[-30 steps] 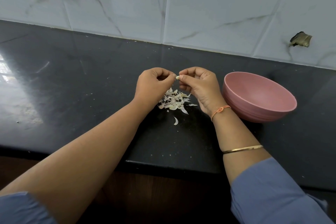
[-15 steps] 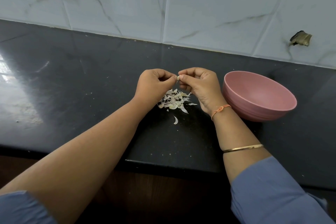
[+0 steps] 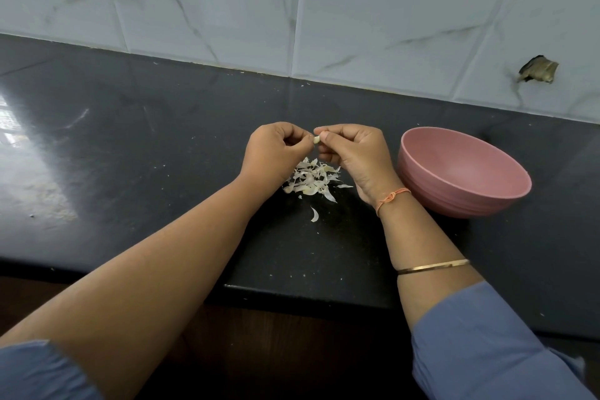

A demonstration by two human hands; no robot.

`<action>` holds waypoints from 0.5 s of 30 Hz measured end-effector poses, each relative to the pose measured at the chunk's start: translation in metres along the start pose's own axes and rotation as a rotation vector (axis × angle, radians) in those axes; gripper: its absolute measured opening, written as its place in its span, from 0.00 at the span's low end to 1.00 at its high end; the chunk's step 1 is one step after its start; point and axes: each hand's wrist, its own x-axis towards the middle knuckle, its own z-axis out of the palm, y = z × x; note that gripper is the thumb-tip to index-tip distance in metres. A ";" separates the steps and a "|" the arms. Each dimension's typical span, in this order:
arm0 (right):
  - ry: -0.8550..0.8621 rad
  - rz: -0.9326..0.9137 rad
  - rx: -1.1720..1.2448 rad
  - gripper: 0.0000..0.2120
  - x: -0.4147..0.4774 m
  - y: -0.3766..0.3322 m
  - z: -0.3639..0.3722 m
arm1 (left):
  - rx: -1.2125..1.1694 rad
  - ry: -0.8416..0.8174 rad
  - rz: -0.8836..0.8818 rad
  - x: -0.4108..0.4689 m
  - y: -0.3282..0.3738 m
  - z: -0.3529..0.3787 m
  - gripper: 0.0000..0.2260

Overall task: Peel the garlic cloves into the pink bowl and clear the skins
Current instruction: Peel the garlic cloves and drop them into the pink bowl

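A small pale garlic clove (image 3: 317, 139) is pinched between the thumb and fingers of my right hand (image 3: 352, 156), held above the black counter. My left hand (image 3: 276, 153) meets it from the left, fingertips curled onto the clove's end. Under both hands lies a heap of white garlic skins (image 3: 310, 180), with one stray skin (image 3: 314, 214) a little nearer to me. The pink bowl (image 3: 487, 191) stands on the counter just right of my right wrist; what shows of its inside looks empty.
The black stone counter (image 3: 146, 156) runs left to right, its front edge (image 3: 292, 289) close to me. A marbled tile wall (image 3: 324, 10) backs it, with a chipped hole (image 3: 537, 70) at the upper right. Small crumbs dot the counter.
Both hands stay together over the skin heap, working the clove; a little more of the clove shows between the fingertips now. The bowl and skins have not moved.
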 end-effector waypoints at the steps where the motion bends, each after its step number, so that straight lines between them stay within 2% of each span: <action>1: 0.001 -0.006 -0.007 0.06 0.000 0.000 0.001 | 0.007 0.010 -0.002 0.000 -0.001 0.000 0.07; 8: -0.034 -0.041 -0.045 0.05 -0.002 0.001 0.002 | 0.021 0.016 -0.016 0.002 -0.002 0.001 0.05; 15: -0.019 -0.055 -0.057 0.08 -0.003 -0.004 0.002 | 0.015 0.002 -0.025 0.002 -0.002 0.001 0.06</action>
